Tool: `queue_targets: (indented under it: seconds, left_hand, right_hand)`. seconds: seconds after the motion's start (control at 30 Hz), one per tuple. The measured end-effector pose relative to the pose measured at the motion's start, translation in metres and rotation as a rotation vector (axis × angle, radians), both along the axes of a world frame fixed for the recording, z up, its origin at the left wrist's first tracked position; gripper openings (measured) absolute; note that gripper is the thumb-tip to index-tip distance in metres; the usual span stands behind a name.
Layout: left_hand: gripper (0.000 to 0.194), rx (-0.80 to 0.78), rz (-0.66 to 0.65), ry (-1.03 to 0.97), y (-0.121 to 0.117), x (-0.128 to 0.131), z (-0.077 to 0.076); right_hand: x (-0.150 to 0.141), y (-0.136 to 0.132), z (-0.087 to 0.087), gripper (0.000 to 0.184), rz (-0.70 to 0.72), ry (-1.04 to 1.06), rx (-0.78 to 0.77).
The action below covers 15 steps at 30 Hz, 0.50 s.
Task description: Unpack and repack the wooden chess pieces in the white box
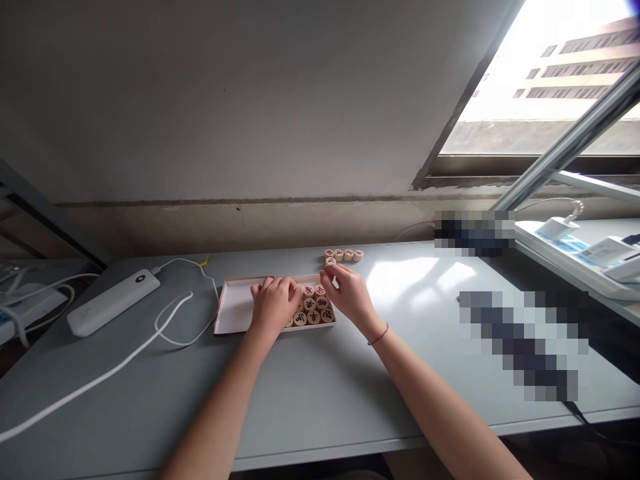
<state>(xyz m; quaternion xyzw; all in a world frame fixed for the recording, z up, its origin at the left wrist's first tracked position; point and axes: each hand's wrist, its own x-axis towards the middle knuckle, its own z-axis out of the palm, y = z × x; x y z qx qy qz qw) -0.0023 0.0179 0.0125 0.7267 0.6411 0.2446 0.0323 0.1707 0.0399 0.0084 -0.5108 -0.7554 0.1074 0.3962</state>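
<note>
A shallow white box (235, 303) with a reddish rim lies on the grey table (320, 387). Its right part holds several round wooden chess pieces (314, 309) with red and black characters. My left hand (274, 302) rests palm down over the pieces in the box, fingers curled. My right hand (349, 291) hovers at the box's right rim, fingers pinched together near one piece; what they hold is too small to make out. A short row of several more pieces (344, 255) lies on the table just behind that hand.
A white power bank (113, 301) with a looping white cable (165, 327) sits to the left. Blurred dark items (523, 343) lie on the right of the table. A second desk with white devices (595, 257) stands at far right under the window.
</note>
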Motion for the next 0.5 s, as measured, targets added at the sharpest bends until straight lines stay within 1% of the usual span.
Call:
queue_targets:
  seconds: [0.07, 0.13, 0.17, 0.27, 0.4, 0.43, 0.5]
  left_hand:
    - [0.017, 0.035, 0.012, -0.127, 0.001, -0.001, 0.004]
    - [0.019, 0.012, -0.027, -0.334, 0.001, -0.002, 0.009]
    - [0.022, -0.024, -0.053, -0.447, 0.0, -0.002, 0.012]
    - [0.029, -0.131, -0.089, -0.699, -0.002, 0.0, 0.014]
    - [0.032, -0.2, -0.109, -0.896, -0.001, 0.005, 0.008]
    - [0.031, -0.203, -0.095, -0.942, 0.0, 0.006, 0.007]
    - [0.03, -0.196, -0.018, -1.028, 0.002, 0.006, 0.006]
  right_hand:
    - [-0.003, -0.003, 0.001, 0.017, 0.112, -0.003, 0.064]
    - [-0.007, -0.006, 0.0, 0.022, 0.197, -0.004, 0.114]
    - [-0.009, -0.007, -0.001, 0.023, 0.213, 0.001, 0.133]
    - [-0.016, -0.01, -0.003, 0.016, 0.221, 0.007, 0.185]
    - [-0.019, -0.013, 0.001, 0.017, 0.209, -0.04, 0.227]
    - [-0.017, -0.012, 0.003, 0.017, 0.21, -0.05, 0.22]
    - [-0.008, -0.006, 0.005, 0.018, 0.186, -0.042, 0.198]
